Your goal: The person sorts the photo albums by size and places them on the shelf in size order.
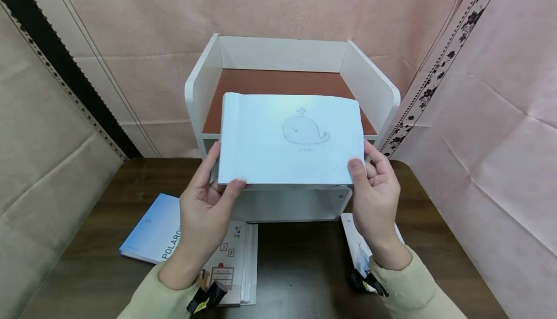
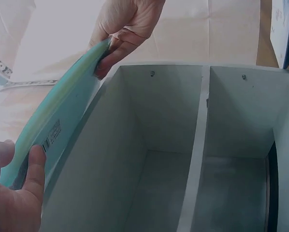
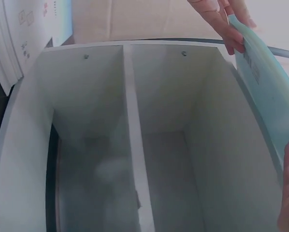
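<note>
Pale sleeves point(image 1: 154, 296) nearest, left hand point(image 1: 206, 212) and right hand point(image 1: 377, 198) pinching opposite ends of whale-cover book point(image 1: 261, 137) at upper front of white shelf point(image 1: 370, 79): likely light, semi-stiff, smooth; best held by short edges.

left arm point(image 1: 158, 297): slants in from lower left | left hand point(image 1: 205, 208): pinching, thumb on top, angled inward, forefinger forward | right arm point(image 1: 426, 287): slants in from lower right | right hand point(image 1: 377, 198): pinching, thumb on top, forefinger forward | hands: well apart, roughly level
</note>
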The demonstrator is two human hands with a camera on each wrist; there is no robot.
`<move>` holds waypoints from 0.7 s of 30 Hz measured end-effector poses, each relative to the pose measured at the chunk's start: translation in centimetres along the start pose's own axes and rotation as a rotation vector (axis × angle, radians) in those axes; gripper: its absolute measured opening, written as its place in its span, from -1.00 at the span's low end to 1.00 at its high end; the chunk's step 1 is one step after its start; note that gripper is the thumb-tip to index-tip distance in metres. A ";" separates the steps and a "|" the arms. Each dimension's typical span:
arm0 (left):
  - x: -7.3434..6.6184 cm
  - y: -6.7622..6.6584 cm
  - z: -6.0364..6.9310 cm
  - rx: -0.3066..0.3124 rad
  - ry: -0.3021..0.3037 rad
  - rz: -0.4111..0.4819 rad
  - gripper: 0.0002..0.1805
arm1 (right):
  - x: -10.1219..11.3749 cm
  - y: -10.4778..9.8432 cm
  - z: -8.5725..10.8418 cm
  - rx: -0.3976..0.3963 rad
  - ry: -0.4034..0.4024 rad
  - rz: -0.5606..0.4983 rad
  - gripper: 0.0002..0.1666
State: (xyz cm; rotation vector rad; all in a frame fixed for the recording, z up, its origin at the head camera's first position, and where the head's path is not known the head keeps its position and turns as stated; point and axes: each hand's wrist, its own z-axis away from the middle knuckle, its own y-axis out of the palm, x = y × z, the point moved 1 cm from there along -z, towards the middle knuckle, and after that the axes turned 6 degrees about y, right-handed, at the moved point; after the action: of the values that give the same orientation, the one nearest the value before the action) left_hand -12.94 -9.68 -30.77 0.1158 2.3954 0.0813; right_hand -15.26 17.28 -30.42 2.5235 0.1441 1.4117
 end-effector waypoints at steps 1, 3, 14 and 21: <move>-0.1 0.0 -0.1 0.000 0.006 -0.004 -0.14 | 0.1 0.0 -0.1 0.005 0.003 0.003 -0.48; -0.1 0.1 -0.3 -0.002 0.019 -0.028 -0.13 | 0.3 0.0 -0.4 0.022 0.008 0.015 -0.50; -0.6 0.0 -1.9 -0.039 0.040 -0.163 -0.17 | 1.4 -0.6 -1.2 0.260 0.073 -0.014 -0.25; -0.2 0.0 -2.6 -0.038 0.030 -0.224 -0.19 | 1.1 -0.3 -1.4 0.158 0.058 0.083 -0.28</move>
State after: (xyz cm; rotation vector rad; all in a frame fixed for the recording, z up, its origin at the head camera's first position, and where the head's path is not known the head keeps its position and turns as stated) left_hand -14.53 -9.74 -28.77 -0.1721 2.4191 0.0239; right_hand -15.85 18.01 -28.89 2.6436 0.1702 1.5639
